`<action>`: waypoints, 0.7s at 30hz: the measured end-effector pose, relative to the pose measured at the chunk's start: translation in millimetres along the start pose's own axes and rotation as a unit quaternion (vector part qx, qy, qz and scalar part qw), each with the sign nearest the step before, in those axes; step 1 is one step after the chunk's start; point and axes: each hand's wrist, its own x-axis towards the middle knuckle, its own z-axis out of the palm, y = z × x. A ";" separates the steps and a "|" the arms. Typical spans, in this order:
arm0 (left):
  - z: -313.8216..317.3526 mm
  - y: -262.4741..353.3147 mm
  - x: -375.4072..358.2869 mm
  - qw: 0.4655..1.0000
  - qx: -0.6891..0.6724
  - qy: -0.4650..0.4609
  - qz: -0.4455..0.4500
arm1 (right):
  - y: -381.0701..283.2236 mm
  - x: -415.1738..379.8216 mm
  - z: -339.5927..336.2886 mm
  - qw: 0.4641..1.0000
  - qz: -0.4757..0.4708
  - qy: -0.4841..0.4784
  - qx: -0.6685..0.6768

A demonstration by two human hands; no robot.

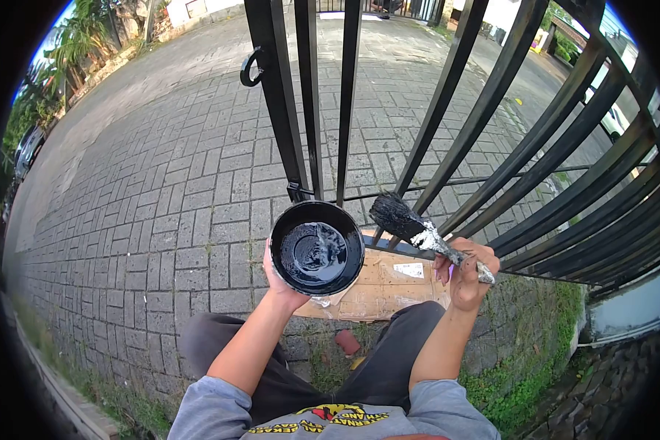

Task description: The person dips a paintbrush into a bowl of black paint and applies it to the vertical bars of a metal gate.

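Note:
My left hand (280,287) is closed around the side of a round tub of black paint (317,253). Glossy black paint covers the tub's bottom and smears its inner wall. In my right hand (471,273) is a paintbrush (427,236), gripped by its paint-stained handle. Its bristles are black and wet-looking, and point up and left beside the tub, apart from it. The brush's ferrule has whitish and black patches. Just beyond both hands stands a black metal gate (447,110) with upright bars.
A flattened cardboard sheet (374,290) lies under the gate's lower rail. A reddish block (347,342) lies between my knees. Grey paving bricks (161,191) spread left and ahead, with grass (524,359) at the right. A ring (253,67) juts from the gate's end post.

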 end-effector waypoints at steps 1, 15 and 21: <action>0.1 -2.1 1.5 1.000 -0.003 -0.009 -0.006 | -3.3 2.0 0.0 1.000 -0.017 -0.013 -0.015; 21.6 -6.7 0.7 0.999 0.030 -0.017 0.034 | -4.1 6.0 40.5 0.969 -0.007 -0.146 -0.201; 14.0 -2.2 -7.6 0.997 0.053 -0.038 0.043 | 12.2 2.5 78.8 0.966 -0.006 -0.160 -0.204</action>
